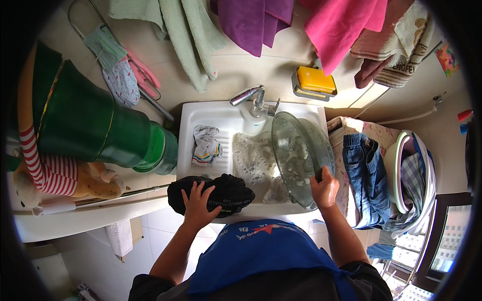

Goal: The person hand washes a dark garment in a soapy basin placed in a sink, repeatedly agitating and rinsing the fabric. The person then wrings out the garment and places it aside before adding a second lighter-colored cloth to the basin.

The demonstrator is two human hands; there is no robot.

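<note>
My left hand (199,207) rests with spread fingers on a bunched black garment (235,193) at the front left edge of the white sink (184,116). The garment bears pale writing. My right hand (325,188) grips the rim of a translucent greenish plastic basin (297,150). That basin is tipped on its side over the right part of the sink. Soapy, foamy water (252,154) fills the sink bowl below. A pair of light socks (206,145) with coloured stripes lies on the ribbed washboard part at the left.
A chrome faucet (258,101) rises behind the bowl. Yellow soap (316,79) sits in a wall holder. Jeans (365,177) and a tub of laundry (395,169) stand right; stacked green buckets (94,113) lean in from the left. Towels (256,22) hang above.
</note>
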